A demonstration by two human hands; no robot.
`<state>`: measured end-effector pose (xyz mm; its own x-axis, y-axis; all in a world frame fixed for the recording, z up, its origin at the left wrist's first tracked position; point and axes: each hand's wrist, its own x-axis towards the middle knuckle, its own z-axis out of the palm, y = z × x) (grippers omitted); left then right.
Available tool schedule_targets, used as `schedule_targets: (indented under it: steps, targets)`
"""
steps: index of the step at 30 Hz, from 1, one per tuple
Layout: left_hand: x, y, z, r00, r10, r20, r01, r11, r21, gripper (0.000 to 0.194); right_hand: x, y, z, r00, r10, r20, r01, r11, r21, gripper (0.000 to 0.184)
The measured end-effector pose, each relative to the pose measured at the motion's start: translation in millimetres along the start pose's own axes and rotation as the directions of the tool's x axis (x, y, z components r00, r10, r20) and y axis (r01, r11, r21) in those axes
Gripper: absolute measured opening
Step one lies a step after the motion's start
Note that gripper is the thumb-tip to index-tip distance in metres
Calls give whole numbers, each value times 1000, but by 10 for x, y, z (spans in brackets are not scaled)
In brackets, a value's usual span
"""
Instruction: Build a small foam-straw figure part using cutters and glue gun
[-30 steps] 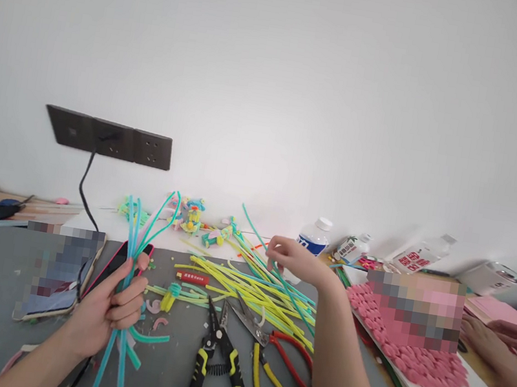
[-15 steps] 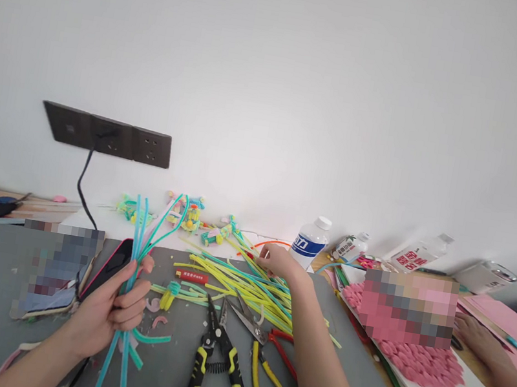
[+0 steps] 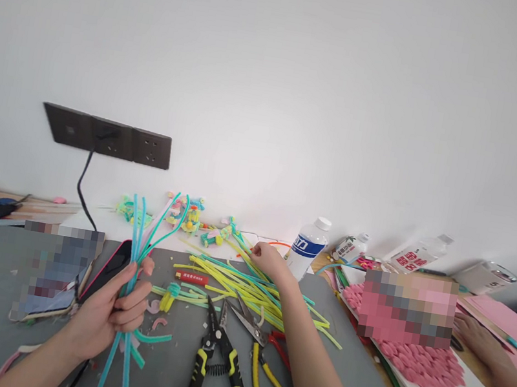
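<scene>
Blue and teal pipe cleaners [image 3: 138,227] stand in a bundle in my left hand [image 3: 124,296], whose fingers are wrapped round them. My right hand [image 3: 270,262] reaches to the far end of a pile of yellow and teal pipe cleaners [image 3: 234,284]. Its fingers are bent together, and what they pinch, if anything, is hidden. In front of the pile lie yellow-and-black wire strippers [image 3: 209,349] and scissors with yellow handles [image 3: 255,337]. A red lighter [image 3: 192,277] rests near the pile, with a small teal-and-yellow pipe cleaner piece [image 3: 169,296] below it.
A bottle with a blue label [image 3: 309,246] stands behind my right wrist. Small pipe cleaner figures [image 3: 190,217] sit along the wall. To the left lies a phone [image 3: 116,262]. At right are a pink woven piece [image 3: 428,364] and another person's hand [image 3: 474,335].
My right hand has shifted slightly left over the far end of the pile. The left hand keeps its bundle nearly still.
</scene>
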<state>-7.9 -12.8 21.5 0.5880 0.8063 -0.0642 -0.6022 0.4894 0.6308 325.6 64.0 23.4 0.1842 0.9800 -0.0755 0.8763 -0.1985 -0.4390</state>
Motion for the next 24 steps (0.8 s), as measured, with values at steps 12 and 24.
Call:
schedule_targets:
  steps: [12,24]
  targets:
    - [7,-3,-4,1000,-11,5,11,1000,10,23,-431,-116,-848,846,-102,-523,294,908,299,9]
    - [8,6,14,1000,-10,2,10,1000,5,23,-625,-422,-812,717,-156,-679,426,869,251,36]
